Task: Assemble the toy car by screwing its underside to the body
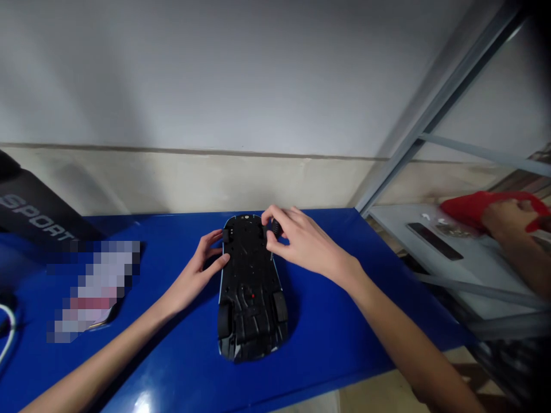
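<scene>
A toy car (247, 275) lies upside down on the blue table, its black underside and wheels facing up. My left hand (202, 264) grips its left side, with the thumb on the edge of the underside and the fingers near the front-left wheel. At the opposite side, my right hand (301, 238) pinches a small black ridged piece (276, 228) between thumb and fingers, close to the front-right wheel. My fingers cover part of this piece, so its exact kind is unclear. A thin, pale tip shows just below the thumb.
A dark box marked SPORT (37, 209) and a blurred-out phone-like object (92, 298) are on the left of the blue table (336, 344). To the right, past a metal frame (391, 166), another person's hand (510, 218) touches red material above a grey shelf; a dark flat bar (434, 241) lies there.
</scene>
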Tool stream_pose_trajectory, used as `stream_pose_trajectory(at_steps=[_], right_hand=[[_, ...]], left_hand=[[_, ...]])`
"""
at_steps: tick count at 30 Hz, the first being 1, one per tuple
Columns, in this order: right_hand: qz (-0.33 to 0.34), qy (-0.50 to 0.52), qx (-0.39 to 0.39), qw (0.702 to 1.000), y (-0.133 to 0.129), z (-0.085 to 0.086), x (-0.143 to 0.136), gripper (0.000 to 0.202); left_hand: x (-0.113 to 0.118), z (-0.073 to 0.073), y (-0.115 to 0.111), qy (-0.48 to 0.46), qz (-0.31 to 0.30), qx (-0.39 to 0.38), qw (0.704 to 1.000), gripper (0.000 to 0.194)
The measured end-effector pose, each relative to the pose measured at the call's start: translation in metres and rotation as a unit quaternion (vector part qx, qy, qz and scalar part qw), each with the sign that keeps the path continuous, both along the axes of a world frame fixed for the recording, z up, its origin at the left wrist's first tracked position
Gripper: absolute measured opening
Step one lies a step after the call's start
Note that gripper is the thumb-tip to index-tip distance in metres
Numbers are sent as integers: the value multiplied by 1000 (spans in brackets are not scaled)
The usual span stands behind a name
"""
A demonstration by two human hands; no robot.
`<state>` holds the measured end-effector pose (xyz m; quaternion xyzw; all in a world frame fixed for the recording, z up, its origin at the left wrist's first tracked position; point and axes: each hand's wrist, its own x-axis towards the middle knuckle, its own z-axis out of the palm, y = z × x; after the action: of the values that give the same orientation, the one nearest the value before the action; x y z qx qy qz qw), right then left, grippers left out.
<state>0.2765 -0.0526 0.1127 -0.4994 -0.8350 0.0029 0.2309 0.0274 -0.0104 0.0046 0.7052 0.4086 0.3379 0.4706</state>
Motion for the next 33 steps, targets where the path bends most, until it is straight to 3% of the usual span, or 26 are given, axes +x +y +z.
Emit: stream_pose_trajectory(at_steps=[5,10,13,15,18,23,28,31,33], right_hand=[[-55,22,37,998,-4,-13,2,13],[-50,62,42,996,-3,-21,4,21],[-81,55,52,994,-2,-20,6,8],[-53,59,41,996,-2,-18,7,4],[5,66,27,997,-3,-15,9,14],[-27,106,20,994,-1,-20,11,4],[32,140,38,989,1,-29,15,27],[-5,151,40,988,1,-31,17,9],[-8,162,25,987,0,-31,18,8]], left_hand=[[0,-2,1,-10,3,-7,1000,53],[-1,-5,3,-21,0,-2,1000,52],[-2,-6,4,-19,1,-3,1000,53],[-2,-7,4,-20,0,-5,1000,53],[-2,-8,4,-19,-4,-6,1000,53],[-2,-6,5,-13,-3,-9,1000,53],[-2,-6,5,-4,2,-2,1000,52],[-2,-7,4,0,3,1,1000,52],[-2,-7,4,-1,3,1,1000,52]])
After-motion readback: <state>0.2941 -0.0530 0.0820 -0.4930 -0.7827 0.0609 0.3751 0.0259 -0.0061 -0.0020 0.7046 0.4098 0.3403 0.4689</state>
